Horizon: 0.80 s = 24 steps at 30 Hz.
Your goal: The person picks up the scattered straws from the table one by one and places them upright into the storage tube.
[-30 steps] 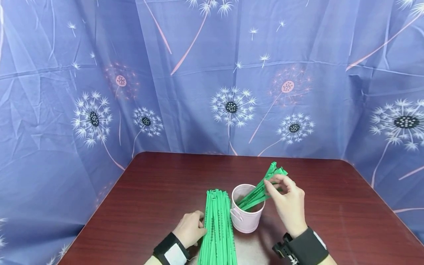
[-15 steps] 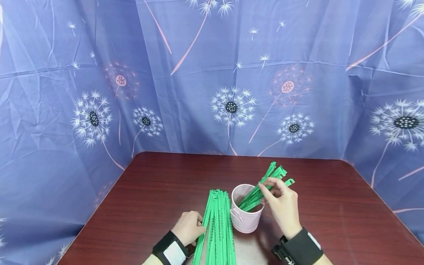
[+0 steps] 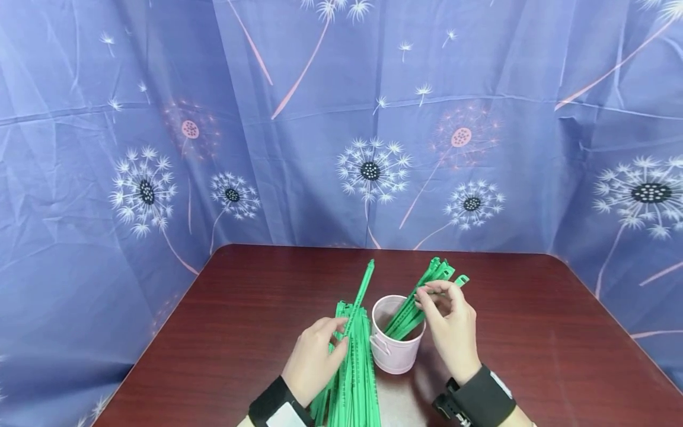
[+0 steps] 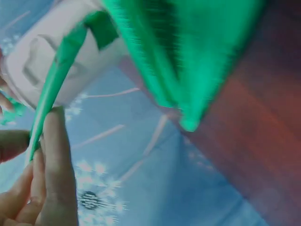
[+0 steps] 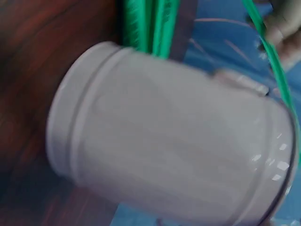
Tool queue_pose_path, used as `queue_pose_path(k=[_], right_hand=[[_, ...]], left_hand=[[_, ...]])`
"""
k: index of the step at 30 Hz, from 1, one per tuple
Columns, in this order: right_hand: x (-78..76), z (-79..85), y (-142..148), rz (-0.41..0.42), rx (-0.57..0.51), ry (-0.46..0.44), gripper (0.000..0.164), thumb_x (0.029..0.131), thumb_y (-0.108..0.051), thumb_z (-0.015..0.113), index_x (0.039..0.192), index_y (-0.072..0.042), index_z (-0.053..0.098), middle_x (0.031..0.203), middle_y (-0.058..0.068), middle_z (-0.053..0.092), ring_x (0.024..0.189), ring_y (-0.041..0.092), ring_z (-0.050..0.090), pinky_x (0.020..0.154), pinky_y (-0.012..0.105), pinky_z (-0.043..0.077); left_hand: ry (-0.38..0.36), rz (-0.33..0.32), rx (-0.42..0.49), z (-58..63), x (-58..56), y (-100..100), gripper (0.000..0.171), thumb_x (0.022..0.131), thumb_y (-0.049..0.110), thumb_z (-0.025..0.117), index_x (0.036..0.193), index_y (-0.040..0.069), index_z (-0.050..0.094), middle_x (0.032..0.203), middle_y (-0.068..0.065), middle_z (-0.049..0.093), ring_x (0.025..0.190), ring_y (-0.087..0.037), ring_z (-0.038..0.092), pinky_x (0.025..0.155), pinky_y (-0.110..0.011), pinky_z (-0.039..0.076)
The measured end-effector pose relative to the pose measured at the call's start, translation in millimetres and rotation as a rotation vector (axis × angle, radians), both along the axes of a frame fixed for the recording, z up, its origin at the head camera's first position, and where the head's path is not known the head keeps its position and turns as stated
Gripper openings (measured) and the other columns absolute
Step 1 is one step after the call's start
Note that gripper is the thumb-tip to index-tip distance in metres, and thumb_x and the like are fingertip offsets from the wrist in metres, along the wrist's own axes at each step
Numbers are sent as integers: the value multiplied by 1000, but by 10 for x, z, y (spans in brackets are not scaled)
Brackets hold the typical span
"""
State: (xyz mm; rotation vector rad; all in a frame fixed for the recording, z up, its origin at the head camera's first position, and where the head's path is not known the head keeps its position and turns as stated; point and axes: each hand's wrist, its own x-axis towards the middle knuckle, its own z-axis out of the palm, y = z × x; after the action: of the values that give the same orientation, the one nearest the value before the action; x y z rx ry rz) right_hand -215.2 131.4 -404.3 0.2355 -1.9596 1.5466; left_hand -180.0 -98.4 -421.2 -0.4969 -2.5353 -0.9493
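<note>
My left hand (image 3: 315, 359) pinches one long green-wrapped straw (image 3: 363, 287) between thumb and fingers, its far end tilted up and away. Below it on the table lies a bundle of such straws (image 3: 356, 382), printed with dark lettering. A small pale pink bucket (image 3: 396, 354) stands upright right of the bundle. Several green straws (image 3: 405, 317) lean in it toward its right rim, and my right hand (image 3: 458, 335) holds them near their upper ends. The left wrist view shows the single straw (image 4: 54, 77) overlapping the bucket (image 4: 28, 63). In the right wrist view the bucket (image 5: 169, 136) fills the middle.
The dark red-brown wooden table (image 3: 256, 284) has rounded back corners. Blue cloth (image 3: 299, 178) with a dandelion print hangs behind it and at both sides. Black bands (image 3: 477, 394) circle both wrists.
My left hand has lifted one straw off the bundle and moved forward and up with it. The right hand has shifted slightly left, still at the straws in the bucket.
</note>
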Motion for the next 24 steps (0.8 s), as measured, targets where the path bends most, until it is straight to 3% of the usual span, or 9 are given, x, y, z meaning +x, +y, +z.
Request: queue_pose_path(k=[3, 9, 13, 16, 24], right_hand=[[36, 45, -43, 92, -9, -34, 22, 94, -3, 64, 116, 0, 64, 105, 11, 73, 86, 2, 71, 76, 25, 59], [172, 163, -130, 240, -41, -111, 33, 95, -6, 64, 127, -5, 61, 110, -2, 72, 88, 8, 72, 81, 30, 59], [227, 206, -171, 255, -93, -128, 27, 92, -2, 67, 119, 2, 63, 96, -9, 73, 78, 10, 72, 77, 30, 59], [230, 225, -194, 249, -147, -107, 20, 91, 2, 66, 111, 7, 63, 87, -7, 72, 73, 10, 72, 73, 31, 60], [201, 268, -197, 269, -188, -51, 15, 89, 6, 66, 103, 11, 62, 82, -4, 72, 68, 11, 70, 68, 32, 60]], left_hand=[[89, -39, 30, 72, 23, 110, 28, 88, 7, 70, 116, 8, 70, 99, -1, 71, 77, -8, 66, 62, -16, 49], [134, -117, 51, 152, 3, 275, 29, 89, 9, 71, 118, 10, 69, 101, -2, 70, 79, -8, 65, 64, -13, 51], [179, -167, 46, 148, 15, 342, 31, 89, 9, 72, 120, 11, 69, 96, 0, 69, 75, -6, 63, 62, -11, 50], [223, -189, 32, 142, 16, 366, 33, 89, 8, 72, 121, 10, 68, 92, 2, 67, 72, -4, 60, 62, -9, 47], [255, -193, 20, 130, -18, 372, 33, 90, 9, 72, 123, 10, 68, 91, 2, 68, 71, -4, 58, 63, -8, 45]])
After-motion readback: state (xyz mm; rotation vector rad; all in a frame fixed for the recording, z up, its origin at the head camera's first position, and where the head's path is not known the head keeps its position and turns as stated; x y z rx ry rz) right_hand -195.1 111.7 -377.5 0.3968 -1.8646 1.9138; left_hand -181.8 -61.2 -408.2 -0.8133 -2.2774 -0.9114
